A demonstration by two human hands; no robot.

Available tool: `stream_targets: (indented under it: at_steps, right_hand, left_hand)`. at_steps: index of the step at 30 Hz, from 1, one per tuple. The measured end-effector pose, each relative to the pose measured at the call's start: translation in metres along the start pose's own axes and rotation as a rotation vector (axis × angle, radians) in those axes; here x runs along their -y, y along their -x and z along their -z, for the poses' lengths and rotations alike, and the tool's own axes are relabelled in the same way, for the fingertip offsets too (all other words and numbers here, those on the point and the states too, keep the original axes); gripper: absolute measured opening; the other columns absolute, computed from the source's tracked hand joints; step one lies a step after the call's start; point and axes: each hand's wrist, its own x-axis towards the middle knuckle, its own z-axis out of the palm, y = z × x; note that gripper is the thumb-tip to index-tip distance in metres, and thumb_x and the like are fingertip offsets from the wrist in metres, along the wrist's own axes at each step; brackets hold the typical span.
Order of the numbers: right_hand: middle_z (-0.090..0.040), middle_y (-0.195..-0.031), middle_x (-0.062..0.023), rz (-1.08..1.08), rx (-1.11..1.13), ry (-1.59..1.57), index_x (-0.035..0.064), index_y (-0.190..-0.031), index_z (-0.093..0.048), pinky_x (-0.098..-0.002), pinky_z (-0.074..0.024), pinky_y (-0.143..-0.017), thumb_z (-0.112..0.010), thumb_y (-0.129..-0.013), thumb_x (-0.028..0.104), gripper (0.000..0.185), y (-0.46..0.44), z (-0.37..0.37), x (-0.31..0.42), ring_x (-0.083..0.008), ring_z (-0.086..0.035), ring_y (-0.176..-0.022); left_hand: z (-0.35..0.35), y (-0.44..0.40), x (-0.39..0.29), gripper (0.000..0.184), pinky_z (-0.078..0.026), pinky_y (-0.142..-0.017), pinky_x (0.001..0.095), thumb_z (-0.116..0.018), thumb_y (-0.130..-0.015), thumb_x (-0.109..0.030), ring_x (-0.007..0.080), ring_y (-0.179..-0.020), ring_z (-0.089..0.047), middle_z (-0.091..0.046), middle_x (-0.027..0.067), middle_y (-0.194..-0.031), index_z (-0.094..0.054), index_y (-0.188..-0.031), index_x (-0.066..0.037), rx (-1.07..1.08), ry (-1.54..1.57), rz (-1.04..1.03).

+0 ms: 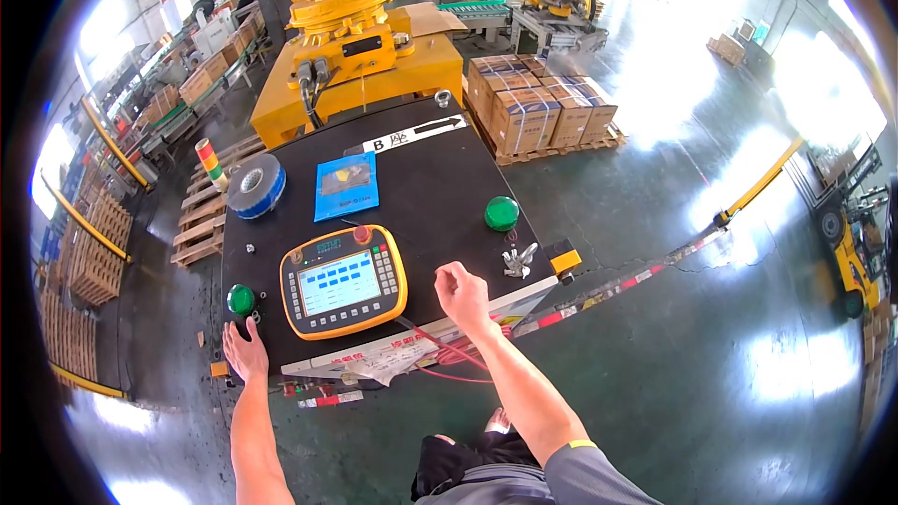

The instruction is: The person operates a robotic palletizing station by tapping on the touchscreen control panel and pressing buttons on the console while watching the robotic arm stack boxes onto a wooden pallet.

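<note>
My left hand [245, 351] is at the front left corner of a black cabinet top [421, 201], fingers stretched out just below a green dome button [240, 299]. My right hand [462, 293] hovers over the front of the cabinet with fingers curled in; nothing shows in them. Between the hands lies a yellow-edged teach pendant [344, 281], its screen lit with blue boxes and a red knob [363, 235] at its top. A second green button [501, 213] and a bunch of keys or metal wing pieces [518, 261] sit right of my right hand.
On the cabinet lie a roll of tape [256, 186] and a blue packet [346, 187]. Behind stands a yellow robot base [360, 84]. Strapped cartons [538, 108] rest on a pallet. A red cable [454, 353] hangs at the front, and a forklift [842, 243] stands far right.
</note>
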Motion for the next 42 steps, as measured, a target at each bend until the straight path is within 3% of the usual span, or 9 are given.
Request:
stream_targets:
  at_steps: [23, 25, 27, 31, 35, 40, 42]
  right_hand:
    - [-0.069, -0.07, -0.0105, -0.027, -0.002, 0.002, 0.0089, -0.097, -0.069, -0.0373, -0.0557, -0.06, -0.074, -0.095, 0.009, 0.006, 0.001, 0.002, 0.0, -0.0278, -0.072, -0.062]
    - [-0.068, -0.072, -0.0108, -0.035, -0.016, -0.017, 0.009, -0.097, -0.071, -0.0351, -0.0555, -0.061, -0.074, -0.096, 0.01, 0.003, 0.0, 0.003, 0.005, -0.0236, -0.07, -0.061]
    - [-0.068, -0.073, -0.0093, -0.028, 0.005, 0.027, 0.0081, -0.098, -0.072, -0.0336, -0.0551, -0.062, -0.073, -0.095, 0.007, 0.003, 0.0, 0.003, 0.005, -0.0165, -0.067, -0.062]
    - [-0.067, -0.068, -0.0083, -0.082, 0.046, -0.056, 0.0049, -0.1, -0.073, -0.0302, -0.0533, -0.059, -0.072, -0.1, 0.009, 0.004, 0.004, -0.005, -0.016, -0.0128, -0.065, -0.059]
    - [-0.07, -0.069, -0.0041, -0.109, 0.129, -0.068, 0.0027, -0.103, -0.071, -0.0265, -0.0538, -0.059, -0.067, -0.104, 0.009, 0.008, 0.001, 0.002, -0.006, -0.0091, -0.068, -0.062]
    - [-0.07, -0.07, -0.0052, -0.091, 0.18, 0.044, 0.0017, -0.102, -0.071, -0.027, -0.0535, -0.06, -0.064, -0.108, 0.011, 0.013, 0.0, 0.002, 0.003, -0.0108, -0.069, -0.061]
    - [-0.068, -0.069, -0.0053, -0.055, 0.133, 0.071, 0.0, -0.103, -0.072, -0.0273, -0.0475, -0.057, -0.06, -0.11, 0.012, 0.019, -0.001, -0.002, 0.001, -0.0091, -0.064, -0.06]
  left_hand:
    - [0.006, 0.003, -0.006, 0.078, -0.028, -0.131, 0.0445, -0.045, -0.11, -0.063, 0.0332, -0.158, -0.038, -0.047, 0.0177, -0.167, -0.053, -0.155, 0.001, -0.004, -0.012, 0.0]
    - [0.001, 0.002, -0.002, 0.061, -0.039, -0.123, 0.0499, -0.059, -0.107, -0.048, 0.041, -0.143, -0.054, -0.061, 0.0256, -0.15, -0.064, -0.139, 0.004, -0.158, 0.041, -0.128]
    - [0.01, 0.006, -0.008, 0.053, -0.042, -0.12, 0.0509, -0.066, -0.104, -0.042, 0.0414, -0.138, -0.058, -0.065, 0.0257, -0.144, -0.067, -0.13, 0.004, -0.201, 0.073, -0.155]
    - [0.005, 0.003, -0.004, 0.079, -0.023, -0.132, 0.0441, -0.049, -0.107, -0.063, 0.0326, -0.16, -0.035, -0.047, 0.0173, -0.168, -0.054, -0.155, 0.0, -0.028, 0.076, 0.014]
    - [0.005, 0.002, -0.004, 0.08, -0.022, -0.133, 0.0459, -0.051, -0.107, -0.063, 0.0329, -0.16, -0.034, -0.046, 0.0174, -0.167, -0.052, -0.155, 0.0, -0.028, 0.096, 0.0]
    - [0.013, 0.006, -0.008, 0.08, -0.022, -0.133, 0.0468, -0.051, -0.107, -0.063, 0.0338, -0.16, -0.034, -0.046, 0.0185, -0.168, -0.052, -0.155, 0.001, -0.029, 0.11, 0.006]
    - [0.011, 0.005, -0.008, 0.079, -0.023, -0.132, 0.0465, -0.053, -0.106, -0.061, 0.0342, -0.159, -0.036, -0.046, 0.019, -0.167, -0.052, -0.154, 0.003, -0.037, 0.103, 0.0]
